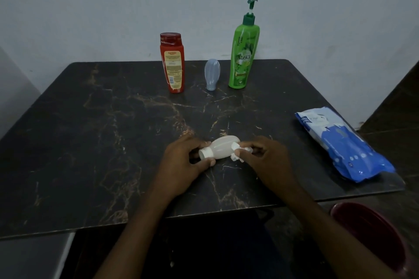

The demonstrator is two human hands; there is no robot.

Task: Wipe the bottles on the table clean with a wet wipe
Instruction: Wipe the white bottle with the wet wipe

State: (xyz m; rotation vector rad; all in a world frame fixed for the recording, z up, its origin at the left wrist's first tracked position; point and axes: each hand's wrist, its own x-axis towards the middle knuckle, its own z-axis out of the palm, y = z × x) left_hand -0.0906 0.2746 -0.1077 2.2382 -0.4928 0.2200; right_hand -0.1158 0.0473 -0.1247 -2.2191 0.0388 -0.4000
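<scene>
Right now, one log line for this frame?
step: wiping white bottle | left hand: grips cap end | right hand: pinches wet wipe at base | behind: red bottle, blue-grey bottle, green pump bottle

Dim, cool, even light throughout. On the table point(90, 142), shadows are faint and soft. Table edges bow from wide-angle distortion. Detail slightly soft overall; below the table's near edge, murky darkness.

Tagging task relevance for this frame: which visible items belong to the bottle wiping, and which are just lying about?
Job:
small white plastic bottle in left hand
crumpled white wet wipe in right hand
red flat-capped bottle
small translucent grey-blue bottle
tall green pump bottle
blue-and-white wipe pack

Lying about:
dark red round tub at lower right, purpose unclear
</scene>
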